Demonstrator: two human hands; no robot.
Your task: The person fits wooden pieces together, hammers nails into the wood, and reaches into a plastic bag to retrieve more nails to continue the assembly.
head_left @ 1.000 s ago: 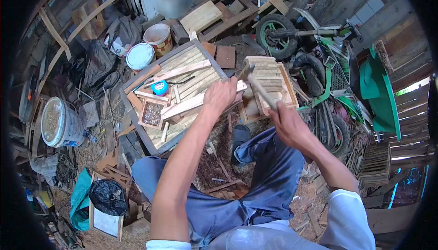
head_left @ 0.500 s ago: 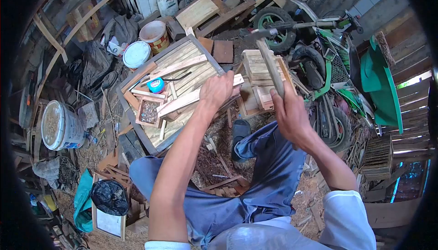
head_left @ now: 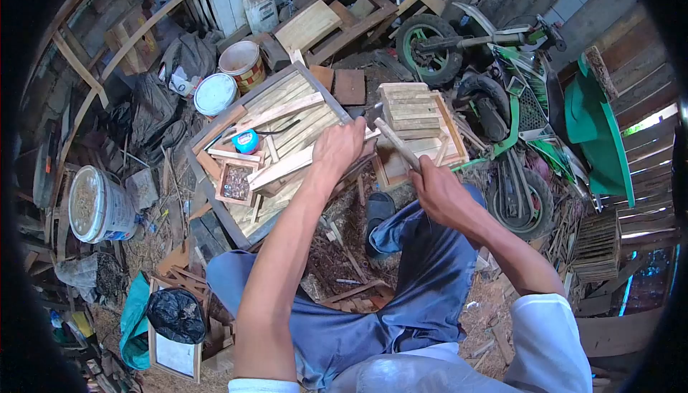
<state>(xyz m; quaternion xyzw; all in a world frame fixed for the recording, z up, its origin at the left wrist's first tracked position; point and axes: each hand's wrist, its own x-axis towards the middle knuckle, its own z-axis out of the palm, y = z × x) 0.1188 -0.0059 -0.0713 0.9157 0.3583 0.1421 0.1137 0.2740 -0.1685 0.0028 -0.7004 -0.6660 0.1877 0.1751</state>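
My left hand [head_left: 340, 151] is closed around a pale wooden piece [head_left: 283, 169] that lies across a low slatted worktable [head_left: 327, 92]. Its fingertips sit near the right end of the wood; whether they also pinch a nail is hidden. In my right hand [head_left: 442, 189] is a hammer [head_left: 398, 144], gripped by its wooden handle, with the head low beside the left hand's fingers. On the table are a small wooden box of nails or screws [head_left: 235, 181], a round blue-lidded tub [head_left: 245, 141] and loose wood strips [head_left: 281, 111].
Right of the table stands a stack of slatted wooden pieces [head_left: 408, 110]. Beyond it are a green motorbike [head_left: 512, 113] and a green wheelbarrow tray [head_left: 595, 131]. Buckets [head_left: 215, 90] stand behind the table, another bucket [head_left: 100, 203] at left. Scrap wood litters the floor.
The hammer has swung down and left, from raised to beside my left hand. My left hand keeps its hold on the wood, and the view has shifted slightly.
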